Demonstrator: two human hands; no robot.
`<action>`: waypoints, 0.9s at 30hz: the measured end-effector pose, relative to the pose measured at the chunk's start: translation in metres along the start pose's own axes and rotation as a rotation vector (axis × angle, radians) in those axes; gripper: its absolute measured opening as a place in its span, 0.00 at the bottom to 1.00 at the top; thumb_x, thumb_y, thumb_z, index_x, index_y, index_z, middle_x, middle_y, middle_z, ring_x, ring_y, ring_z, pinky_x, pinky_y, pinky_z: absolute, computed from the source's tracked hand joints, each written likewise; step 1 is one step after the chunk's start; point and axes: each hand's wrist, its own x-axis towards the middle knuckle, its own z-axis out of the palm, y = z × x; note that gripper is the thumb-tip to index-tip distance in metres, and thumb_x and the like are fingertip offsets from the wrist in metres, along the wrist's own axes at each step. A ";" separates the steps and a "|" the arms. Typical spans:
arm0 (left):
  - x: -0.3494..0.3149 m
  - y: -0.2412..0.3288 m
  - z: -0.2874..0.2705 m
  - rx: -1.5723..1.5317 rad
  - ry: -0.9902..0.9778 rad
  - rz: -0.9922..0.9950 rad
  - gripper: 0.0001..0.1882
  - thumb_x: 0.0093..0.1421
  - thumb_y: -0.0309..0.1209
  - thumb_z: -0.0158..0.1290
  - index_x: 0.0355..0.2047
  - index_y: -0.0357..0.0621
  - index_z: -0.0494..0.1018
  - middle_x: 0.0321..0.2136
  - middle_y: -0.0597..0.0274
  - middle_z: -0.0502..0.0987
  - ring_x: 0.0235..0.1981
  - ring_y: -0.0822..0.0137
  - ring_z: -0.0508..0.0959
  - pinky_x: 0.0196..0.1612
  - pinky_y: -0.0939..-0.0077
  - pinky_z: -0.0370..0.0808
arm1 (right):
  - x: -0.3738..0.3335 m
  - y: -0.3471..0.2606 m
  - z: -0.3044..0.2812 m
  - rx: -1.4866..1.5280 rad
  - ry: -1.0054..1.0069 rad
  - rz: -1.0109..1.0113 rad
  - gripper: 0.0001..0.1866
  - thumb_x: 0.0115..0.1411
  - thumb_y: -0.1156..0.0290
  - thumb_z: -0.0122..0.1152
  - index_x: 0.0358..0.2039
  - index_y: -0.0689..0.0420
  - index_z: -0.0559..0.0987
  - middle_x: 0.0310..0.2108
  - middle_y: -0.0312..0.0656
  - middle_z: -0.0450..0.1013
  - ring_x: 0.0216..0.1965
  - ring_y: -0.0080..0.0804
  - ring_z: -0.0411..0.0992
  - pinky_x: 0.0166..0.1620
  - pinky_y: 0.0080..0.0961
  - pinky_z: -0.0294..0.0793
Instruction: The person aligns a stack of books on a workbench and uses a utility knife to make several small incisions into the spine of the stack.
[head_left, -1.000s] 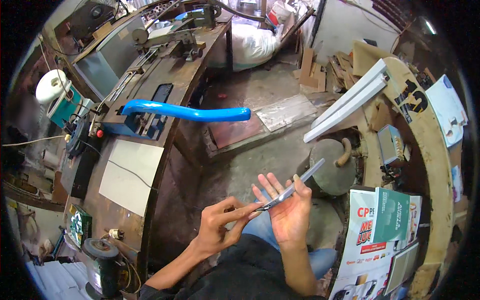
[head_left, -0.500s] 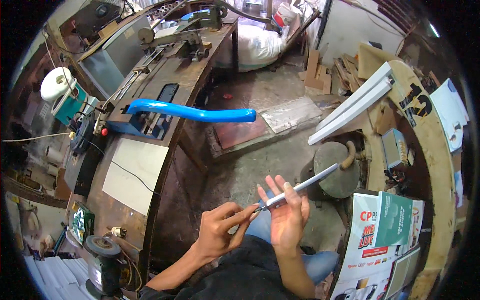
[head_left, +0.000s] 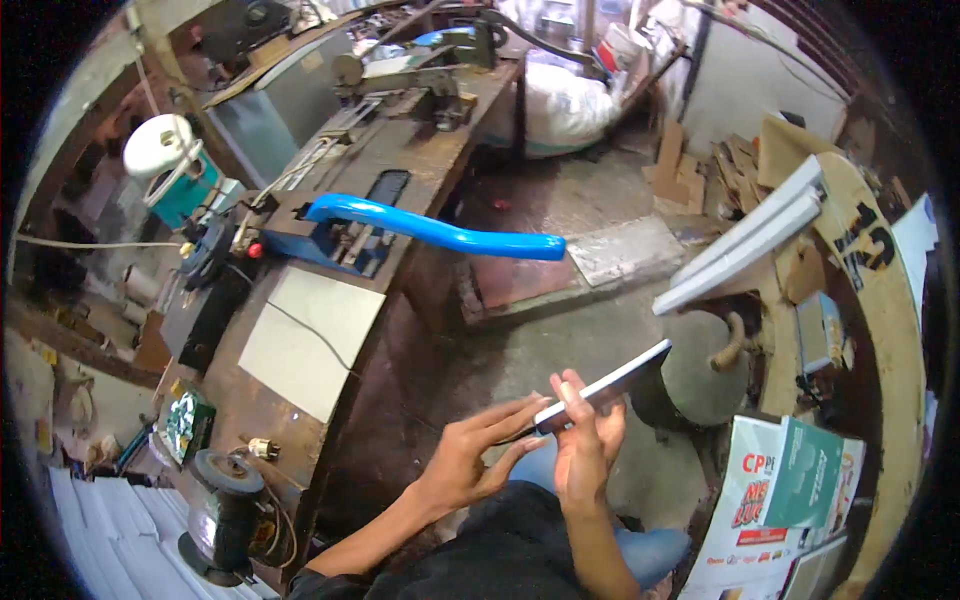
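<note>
Bar, long and flat, lower centre of frame: slanted up to the right, pale edge uppermost, dark at the lower end. Found right hand around it, thumb and bent fingers closed on it. Saw left hand at the dark end, fingers straight and pressed together, thumb apart below; could not tell whether pinching. Also noted: blue bent tube jutting rightward over edge of bench, left of centre; cream sheet below it; grinder, lower left; grey drum, right of centre; green book, lower right.
</note>
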 end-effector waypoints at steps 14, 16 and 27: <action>0.018 -0.137 -0.146 -0.501 0.656 -0.433 0.17 0.68 0.39 0.53 0.44 0.35 0.77 0.36 0.61 0.81 0.33 0.73 0.79 0.42 0.76 0.78 | 0.014 0.032 -0.045 -0.588 -0.300 0.152 0.28 0.55 0.72 0.72 0.54 0.62 0.69 0.55 0.51 0.69 0.59 0.39 0.67 0.61 0.34 0.68; 0.038 -0.165 -0.201 -0.472 0.721 -0.368 0.17 0.69 0.37 0.52 0.47 0.35 0.75 0.39 0.61 0.80 0.34 0.73 0.80 0.42 0.74 0.79 | 0.008 0.039 -0.069 -0.705 -0.315 0.083 0.22 0.54 0.72 0.73 0.47 0.62 0.74 0.49 0.47 0.74 0.54 0.37 0.71 0.58 0.31 0.71; 0.076 -0.266 -0.344 -0.296 0.786 -0.604 0.18 0.68 0.34 0.53 0.48 0.28 0.74 0.40 0.53 0.80 0.33 0.65 0.82 0.40 0.73 0.83 | -0.039 0.049 -0.172 -0.617 -0.009 0.526 0.19 0.54 0.74 0.72 0.44 0.64 0.76 0.42 0.49 0.77 0.44 0.33 0.77 0.45 0.28 0.81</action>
